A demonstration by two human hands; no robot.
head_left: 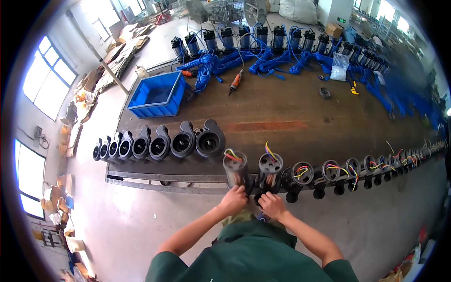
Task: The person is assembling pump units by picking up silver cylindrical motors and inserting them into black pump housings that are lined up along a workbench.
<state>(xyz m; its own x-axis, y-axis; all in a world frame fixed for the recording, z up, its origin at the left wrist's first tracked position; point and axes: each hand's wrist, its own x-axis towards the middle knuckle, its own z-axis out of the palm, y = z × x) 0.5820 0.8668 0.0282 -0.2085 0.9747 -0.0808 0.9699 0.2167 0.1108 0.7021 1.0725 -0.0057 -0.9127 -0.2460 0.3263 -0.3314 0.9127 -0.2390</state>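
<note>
At the table's near edge stand two dark cylindrical pump motors with coloured wires coming out of their tops. My left hand [234,200] is closed at the lower end of the left pump motor [235,165], its fingertips gripping there. The right pump motor [271,167] stands just beside it. My right hand [272,205] has its fingers curled together at that motor's lower end, close to a dark round part. Whatever lies inside the right fingers is hidden. A row of similar wired motors [330,171] runs on to the right along the edge.
Several black pump casings [183,142] line the table's left front. Behind them sits a blue bin [157,96]. An orange power screwdriver [236,82] hangs over the brown tabletop [277,103]. Pumps with blue cables [262,37] fill the far edge, near a clear plastic bag [339,66].
</note>
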